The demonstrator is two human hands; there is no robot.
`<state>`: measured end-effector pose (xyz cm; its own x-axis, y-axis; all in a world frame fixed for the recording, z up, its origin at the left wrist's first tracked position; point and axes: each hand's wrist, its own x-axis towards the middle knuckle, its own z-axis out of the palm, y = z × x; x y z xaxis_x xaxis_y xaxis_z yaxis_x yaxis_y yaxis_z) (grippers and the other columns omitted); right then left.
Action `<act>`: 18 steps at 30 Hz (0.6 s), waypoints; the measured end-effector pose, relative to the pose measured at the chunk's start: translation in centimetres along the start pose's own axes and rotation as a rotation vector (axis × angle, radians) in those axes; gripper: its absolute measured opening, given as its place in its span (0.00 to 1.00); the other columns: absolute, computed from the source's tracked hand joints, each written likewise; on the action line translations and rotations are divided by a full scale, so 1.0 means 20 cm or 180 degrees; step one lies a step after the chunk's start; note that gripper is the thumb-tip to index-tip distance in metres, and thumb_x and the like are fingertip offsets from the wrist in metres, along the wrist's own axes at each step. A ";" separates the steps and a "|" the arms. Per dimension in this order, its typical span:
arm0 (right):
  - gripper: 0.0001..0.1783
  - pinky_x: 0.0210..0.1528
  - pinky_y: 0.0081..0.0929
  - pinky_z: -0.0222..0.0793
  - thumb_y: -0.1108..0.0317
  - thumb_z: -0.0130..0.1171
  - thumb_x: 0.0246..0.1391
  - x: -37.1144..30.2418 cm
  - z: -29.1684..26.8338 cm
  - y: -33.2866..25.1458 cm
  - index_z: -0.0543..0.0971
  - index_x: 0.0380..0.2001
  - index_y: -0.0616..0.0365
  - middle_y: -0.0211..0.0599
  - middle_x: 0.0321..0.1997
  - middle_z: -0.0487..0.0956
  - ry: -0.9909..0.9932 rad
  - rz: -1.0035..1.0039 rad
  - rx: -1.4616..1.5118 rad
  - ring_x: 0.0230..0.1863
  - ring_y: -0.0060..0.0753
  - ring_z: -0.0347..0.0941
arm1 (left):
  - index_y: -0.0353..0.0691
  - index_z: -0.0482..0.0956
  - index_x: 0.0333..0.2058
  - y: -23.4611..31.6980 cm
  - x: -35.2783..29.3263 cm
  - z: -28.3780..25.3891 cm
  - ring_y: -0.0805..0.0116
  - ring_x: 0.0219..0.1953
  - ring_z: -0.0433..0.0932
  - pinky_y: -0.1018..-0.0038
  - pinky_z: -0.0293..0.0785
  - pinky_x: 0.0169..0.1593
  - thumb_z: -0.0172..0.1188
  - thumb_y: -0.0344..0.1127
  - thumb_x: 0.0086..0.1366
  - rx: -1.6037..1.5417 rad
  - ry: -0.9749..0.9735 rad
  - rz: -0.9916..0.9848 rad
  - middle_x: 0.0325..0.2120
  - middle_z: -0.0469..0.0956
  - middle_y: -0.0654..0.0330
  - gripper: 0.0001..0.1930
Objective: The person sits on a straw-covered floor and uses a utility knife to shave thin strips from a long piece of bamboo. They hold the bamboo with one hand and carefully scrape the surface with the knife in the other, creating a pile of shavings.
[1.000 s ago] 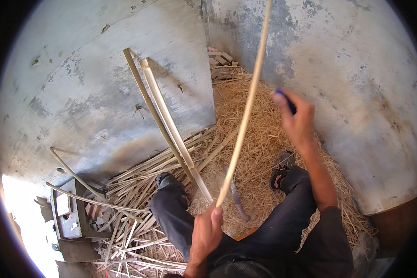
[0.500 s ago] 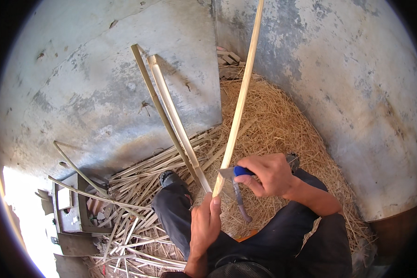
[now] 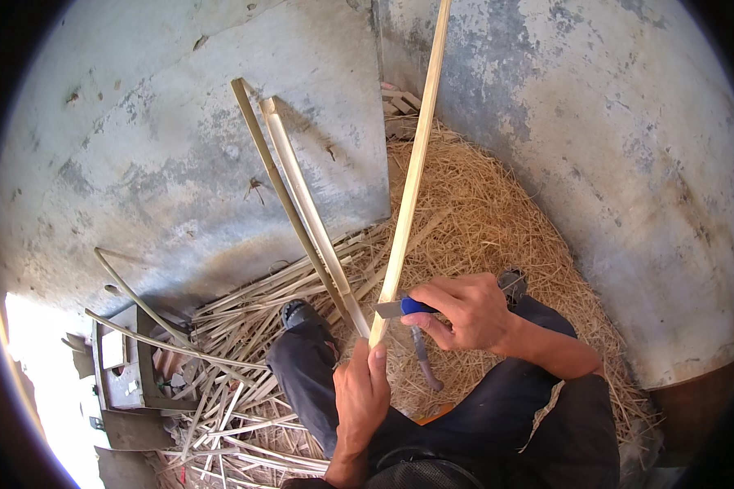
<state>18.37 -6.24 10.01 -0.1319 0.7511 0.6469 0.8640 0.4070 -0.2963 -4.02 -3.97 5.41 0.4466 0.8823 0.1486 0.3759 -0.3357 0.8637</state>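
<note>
A long, pale split bamboo strip [image 3: 409, 196] rises from my lap area past the top of the view, leaning slightly right. My left hand [image 3: 361, 389] is closed round its lower end, thumb on top. In my right hand [image 3: 470, 314] is a knife [image 3: 416, 306] with a blue handle and a short, wide grey blade. The blade lies across the strip just above my left hand, touching it. Close behind my left hand are the lower ends of two bamboo lengths, one olive [image 3: 279, 179] and one pale [image 3: 302, 191], leaning against the wall.
Straw-like shavings [image 3: 481, 204] heap up between the stained walls [image 3: 612, 163]. Split strips [image 3: 236, 326] lie scattered at left, beside a grey metal box [image 3: 126, 371]. A curved dark tool [image 3: 426, 363] lies between my legs. My left shoe [image 3: 300, 314] rests by the strips.
My right hand and the knife have moved slightly left and down along the strip. The strip's upper part has swung a little left. My left hand keeps its hold.
</note>
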 end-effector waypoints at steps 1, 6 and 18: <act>0.15 0.22 0.31 0.74 0.52 0.68 0.64 0.00 -0.01 0.00 0.84 0.38 0.52 0.33 0.28 0.83 0.0016 0.0026 0.0010 0.21 0.36 0.80 | 0.33 0.74 0.37 0.00 0.00 0.00 0.32 0.25 0.77 0.48 0.68 0.28 0.50 0.39 0.81 0.0021 0.0001 -0.0001 0.19 0.74 0.41 0.14; 0.18 0.20 0.28 0.69 0.52 0.62 0.70 0.08 -0.19 0.37 0.85 0.39 0.58 0.37 0.23 0.81 0.0579 0.0881 -0.0236 0.18 0.30 0.75 | 0.34 0.74 0.37 -0.06 -0.15 0.01 0.32 0.25 0.77 0.47 0.69 0.28 0.54 0.40 0.79 0.0167 -0.0283 -0.0155 0.19 0.75 0.40 0.14; 0.16 0.23 0.29 0.74 0.53 0.69 0.64 -0.03 -0.03 0.04 0.84 0.38 0.55 0.33 0.28 0.84 0.0119 -0.0017 0.0009 0.22 0.33 0.81 | 0.33 0.70 0.28 -0.01 -0.02 -0.04 0.58 0.18 0.67 0.65 0.64 0.25 0.66 0.39 0.73 -0.0056 0.0240 -0.0216 0.16 0.70 0.52 0.19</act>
<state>19.46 -6.60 9.76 -0.1182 0.7290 0.6742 0.8619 0.4125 -0.2949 -4.85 -3.96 5.54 0.3581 0.9253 0.1248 0.3886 -0.2692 0.8812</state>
